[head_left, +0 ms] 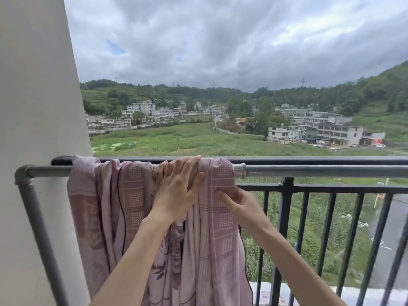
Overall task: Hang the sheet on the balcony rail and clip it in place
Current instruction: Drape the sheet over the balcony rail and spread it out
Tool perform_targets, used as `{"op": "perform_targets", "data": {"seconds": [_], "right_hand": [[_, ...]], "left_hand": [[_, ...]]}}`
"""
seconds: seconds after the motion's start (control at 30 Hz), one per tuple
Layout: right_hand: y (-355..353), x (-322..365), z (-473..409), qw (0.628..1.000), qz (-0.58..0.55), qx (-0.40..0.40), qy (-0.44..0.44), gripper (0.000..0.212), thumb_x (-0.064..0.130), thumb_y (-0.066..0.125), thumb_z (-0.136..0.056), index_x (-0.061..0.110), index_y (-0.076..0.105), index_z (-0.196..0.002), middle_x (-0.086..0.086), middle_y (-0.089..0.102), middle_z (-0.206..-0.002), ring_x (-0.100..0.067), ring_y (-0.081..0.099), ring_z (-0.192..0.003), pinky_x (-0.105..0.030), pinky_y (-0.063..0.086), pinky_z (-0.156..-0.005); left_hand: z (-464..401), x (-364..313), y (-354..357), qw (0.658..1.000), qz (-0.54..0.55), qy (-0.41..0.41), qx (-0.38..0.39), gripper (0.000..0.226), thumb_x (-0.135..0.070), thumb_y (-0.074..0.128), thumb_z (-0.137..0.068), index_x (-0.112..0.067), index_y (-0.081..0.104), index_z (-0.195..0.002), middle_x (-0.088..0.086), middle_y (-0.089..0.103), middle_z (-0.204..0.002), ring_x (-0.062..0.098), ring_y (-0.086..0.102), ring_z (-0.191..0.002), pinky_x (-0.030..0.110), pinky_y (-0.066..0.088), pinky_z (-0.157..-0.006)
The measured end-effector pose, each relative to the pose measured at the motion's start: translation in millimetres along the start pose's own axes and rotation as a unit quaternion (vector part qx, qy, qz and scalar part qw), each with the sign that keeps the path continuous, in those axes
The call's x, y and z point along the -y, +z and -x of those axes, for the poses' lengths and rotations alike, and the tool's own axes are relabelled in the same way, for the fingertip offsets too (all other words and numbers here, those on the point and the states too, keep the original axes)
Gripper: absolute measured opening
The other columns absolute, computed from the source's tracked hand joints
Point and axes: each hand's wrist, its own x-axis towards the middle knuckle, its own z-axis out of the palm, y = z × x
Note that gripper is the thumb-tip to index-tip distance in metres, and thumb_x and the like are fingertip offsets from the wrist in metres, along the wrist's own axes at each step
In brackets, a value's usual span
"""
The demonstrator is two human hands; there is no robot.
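Pink sheet draped over the grey pipe rail, both hands on it.

The sheet, pale pink with dotted squares and a darker floral print, hangs bunched in folds over the grey pipe rail, near the rail's elbow end by the white wall, and falls down past the bottom of the view. The left hand lies flat on the cloth right at the rail, fingers loosely spread and reaching over the top, thumb pressing the fabric on the near side. The right hand is just below the rail at the sheet's right edge, its fingers curled around that edge and its thumb pressing the front face. Just behind the rail runs the black balcony railing with upright bars. Beyond lie green fields, pale buildings, wooded hills and heavy cloud.
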Motion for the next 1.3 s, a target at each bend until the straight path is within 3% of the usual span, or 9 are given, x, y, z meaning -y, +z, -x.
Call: {"op": "perform_targets", "data": {"seconds": [0.13, 0.23, 0.33, 0.5, 0.6, 0.8, 0.97, 1.1, 1.3], "right_hand": [[5, 5, -2, 0.995, -0.096, 0.005, 0.004, 0.015, 0.017, 0.053, -0.092, 0.020, 0.068, -0.091, -0.009, 0.071, -0.096, -0.022, 0.065, -0.092, -0.042, 0.049, -0.092], [4, 8, -4, 0.976, -0.204, 0.058, 0.059, 0.020, 0.020, 0.051, -0.091, 0.010, 0.065, -0.098, -0.008, 0.070, -0.088, -0.020, 0.066, -0.080, -0.035, 0.052, -0.078], [12, 13, -4, 0.955, -0.260, 0.095, 0.107, 0.031, 0.029, 0.053, -0.084, 0.006, 0.063, -0.102, -0.009, 0.067, -0.087, -0.021, 0.065, -0.075, -0.032, 0.053, -0.069], [20, 23, -9, 0.940, -0.306, 0.092, 0.120, 0.048, 0.049, 0.038, -0.089, 0.014, 0.067, -0.104, -0.006, 0.070, -0.092, -0.022, 0.064, -0.083, -0.037, 0.049, -0.077], [21, 32, -15, 0.952, -0.285, -0.003, 0.110, 0.047, 0.045, 0.038, -0.092, 0.008, 0.064, -0.078, -0.005, 0.062, -0.074, -0.017, 0.055, -0.069, -0.033, 0.041, -0.076], [11, 70, -18, 0.966, -0.230, -0.105, 0.049, 0.016, 0.005, 0.048, -0.094, 0.004, 0.063, -0.098, -0.004, 0.065, -0.063, -0.010, 0.060, -0.053, -0.020, 0.052, -0.051], [-2, 68, -17, 0.971, -0.115, -0.088, 0.190, 0.028, 0.029, 0.062, -0.087, 0.002, 0.067, -0.089, -0.006, 0.065, -0.068, -0.019, 0.062, -0.056, -0.029, 0.052, -0.056], [11, 73, -23, 0.966, -0.122, -0.008, 0.229, 0.028, 0.031, 0.062, -0.085, 0.005, 0.066, -0.076, -0.006, 0.065, -0.065, -0.020, 0.062, -0.056, -0.030, 0.054, -0.061], [6, 89, -45, 0.957, -0.241, -0.052, 0.154, 0.026, 0.018, 0.057, -0.089, 0.005, 0.059, -0.067, -0.003, 0.062, -0.053, -0.018, 0.058, -0.047, -0.028, 0.051, -0.046]], "left_hand": [[-2, 16, -10, 0.999, 0.036, 0.006, 0.002, 0.055, -0.058, 0.017, -0.087, -0.038, 0.036, -0.134, -0.014, 0.043, -0.130, 0.004, 0.025, -0.118, 0.046, 0.024, -0.108], [-3, 26, -14, 0.999, 0.044, 0.018, -0.017, 0.051, -0.054, 0.018, -0.090, -0.036, 0.039, -0.132, -0.013, 0.046, -0.126, 0.004, 0.028, -0.114, 0.047, 0.027, -0.105], [-3, 36, -18, 0.998, 0.043, 0.022, -0.032, 0.047, -0.053, 0.020, -0.091, -0.036, 0.041, -0.130, -0.013, 0.046, -0.123, 0.005, 0.030, -0.111, 0.047, 0.028, -0.104], [-2, 53, -27, 0.998, 0.051, 0.025, -0.029, 0.047, -0.053, 0.021, -0.091, -0.035, 0.041, -0.130, -0.013, 0.045, -0.124, 0.007, 0.031, -0.113, 0.047, 0.026, -0.105], [-2, 59, -32, 0.998, 0.055, 0.020, -0.024, 0.049, -0.054, 0.020, -0.090, -0.035, 0.041, -0.131, -0.013, 0.045, -0.124, 0.009, 0.032, -0.115, 0.047, 0.026, -0.105], [2, 69, -42, 0.998, 0.055, 0.007, -0.027, 0.049, -0.055, 0.020, -0.089, -0.036, 0.040, -0.130, -0.012, 0.046, -0.123, 0.012, 0.033, -0.116, 0.049, 0.028, -0.104], [2, 75, -50, 0.998, 0.050, -0.015, -0.026, 0.050, -0.057, 0.018, -0.088, -0.038, 0.040, -0.129, -0.013, 0.044, -0.125, 0.014, 0.033, -0.119, 0.049, 0.030, -0.104], [0, 84, -56, 0.998, 0.032, -0.049, -0.020, 0.048, -0.055, 0.019, -0.091, -0.034, 0.043, -0.127, -0.009, 0.044, -0.127, 0.016, 0.034, -0.124, 0.047, 0.021, -0.110], [-8, 72, -65, 0.996, 0.027, -0.086, -0.025, 0.039, -0.040, 0.034, -0.096, -0.024, 0.047, -0.130, -0.002, 0.044, -0.140, 0.017, 0.025, -0.138, 0.045, -0.009, -0.113]]}}
